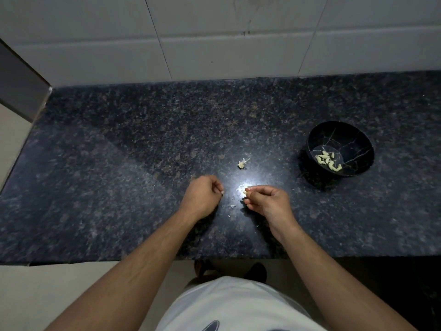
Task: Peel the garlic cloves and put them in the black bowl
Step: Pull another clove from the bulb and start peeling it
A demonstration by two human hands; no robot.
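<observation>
On the dark granite counter (pixel 143 163) my right hand (pixel 267 199) pinches a pale garlic clove (pixel 244 192) between thumb and fingertips, just above the counter. My left hand (pixel 202 194) hovers a little to its left with fingers curled; I cannot see anything held in it. The black bowl (pixel 358 144) with thin white vein lines stands at the right and holds several peeled cloves (pixel 328 161). A small garlic remnant with papery skin (pixel 243 163) lies on the counter beyond my hands.
Bits of white peel (pixel 231 206) are scattered on the counter between and below my hands. A tiled wall (pixel 214 39) rises behind the counter. The counter's front edge runs just below my forearms, and its left end meets a wall corner (pixel 45 96).
</observation>
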